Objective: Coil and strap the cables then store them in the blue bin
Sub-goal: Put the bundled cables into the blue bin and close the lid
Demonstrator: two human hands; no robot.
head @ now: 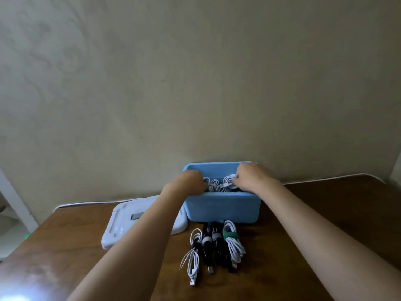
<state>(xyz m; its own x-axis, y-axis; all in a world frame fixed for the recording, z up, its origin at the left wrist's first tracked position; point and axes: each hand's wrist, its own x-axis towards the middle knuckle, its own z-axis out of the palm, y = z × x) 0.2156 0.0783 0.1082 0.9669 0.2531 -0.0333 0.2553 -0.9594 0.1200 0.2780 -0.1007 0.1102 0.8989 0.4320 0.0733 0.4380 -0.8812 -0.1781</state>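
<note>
A blue bin [223, 208] stands on the wooden table against the wall, holding several coiled white cables [218, 184]. Both my hands reach into it. My left hand [191, 182] is over the bin's left rim with its fingers curled down among the cables; what they hold is hidden. My right hand [251, 173] pinches a white coiled cable [230, 180] at the bin's right side. In front of the bin lie several strapped coils: a white one [193, 255], two black ones [213, 246], and a white one with a green strap [233, 242].
A white lid [121, 224] lies flat on the table [336, 213] left of the bin, partly under my left forearm. A white cord [325, 179] runs along the table's back edge. The wall rises just behind the bin.
</note>
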